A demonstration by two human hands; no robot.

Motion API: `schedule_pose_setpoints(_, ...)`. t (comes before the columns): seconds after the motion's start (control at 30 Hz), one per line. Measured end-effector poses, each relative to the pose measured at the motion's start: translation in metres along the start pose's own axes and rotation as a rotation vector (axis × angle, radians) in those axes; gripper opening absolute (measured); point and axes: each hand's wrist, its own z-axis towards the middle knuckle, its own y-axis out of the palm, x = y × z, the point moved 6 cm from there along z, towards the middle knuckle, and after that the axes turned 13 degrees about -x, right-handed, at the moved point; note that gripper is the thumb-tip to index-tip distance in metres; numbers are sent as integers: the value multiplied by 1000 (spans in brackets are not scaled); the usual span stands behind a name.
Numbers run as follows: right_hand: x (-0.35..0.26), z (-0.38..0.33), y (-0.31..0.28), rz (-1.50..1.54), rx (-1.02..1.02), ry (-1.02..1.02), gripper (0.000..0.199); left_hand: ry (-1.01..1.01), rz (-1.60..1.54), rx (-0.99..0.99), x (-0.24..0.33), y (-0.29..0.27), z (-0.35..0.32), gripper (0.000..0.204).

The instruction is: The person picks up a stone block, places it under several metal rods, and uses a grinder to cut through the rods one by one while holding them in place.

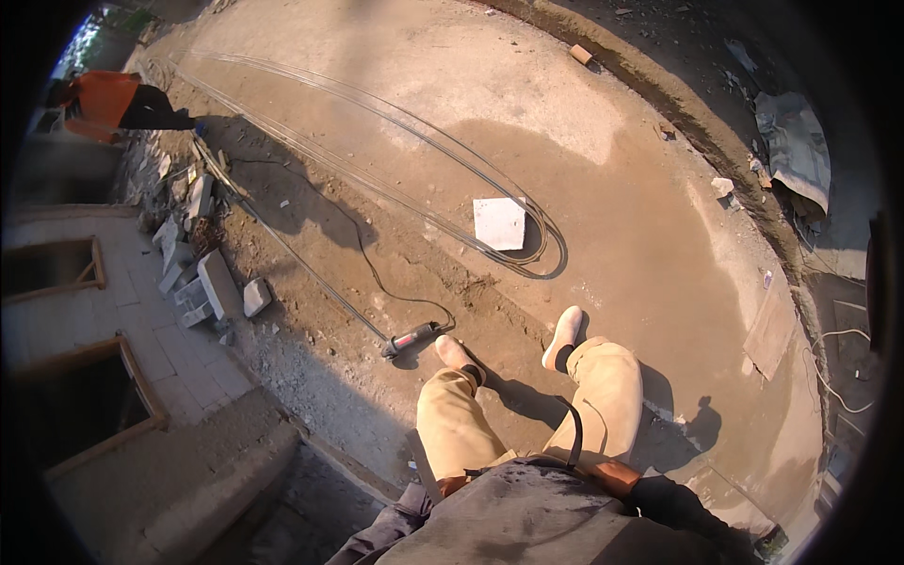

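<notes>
Hands: not showing; grip impossible to tell.
Tool (411, 337): lying on ground (621, 235), nearing left shoe (453, 351).
Tile (499, 223): resting inside wire loop (551, 247).

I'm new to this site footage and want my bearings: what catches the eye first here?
The wearer's own legs in tan trousers fill the lower middle, feet on bare dirt. Just ahead of the left foot lies a red-and-black power tool, its cord trailing away. Farther on, a pale square slab sits on looped wire, and a person in orange works at far left.

Standing on bare dirt, looking down at my legs.
A power tool (411, 337) lies just beside my left shoe (453, 350); a white tile (499, 223) rests on looped cable (551, 247) ahead.
</notes>
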Motion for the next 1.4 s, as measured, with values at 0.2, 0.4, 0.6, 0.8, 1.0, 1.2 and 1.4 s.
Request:
schedule_pose_setpoints(0.2, 138, 200, -34, 228, -555, -20, 29, 235, -420, 521, -90, -329, 83, 23)
schedule_pose_setpoints(0.4, 302, 422, -314, 133, 360, 1, 53, 149, -729, 923, -251, -618, 220, 26)
schedule_pose_setpoints(0.6, 326, 478, -389, 353, 297, -137, 72, 401, -886, 949, -245, -660, 343, 29)
schedule_pose_setpoints(0.8, 360, 456, -393, 570, 180, -64, 52, 551, -915, 1001, -230, -654, 346, 31)
schedule_pose_setpoints(1.0, 369, 422, -404, 483, 566, -70, 33, 705, -824, 1131, -210, -649, 311, 33)
schedule_pose_setpoints(1.2, 286, 387, -452, 332, 790, -423, 28, 959, -539, 1259, -133, -604, 260, 36)
schedule_pose_setpoints(1.4, 171, 348, -434, 139, 789, -758, 27, 1191, -166, 1297, -43, -532, 204, 39)
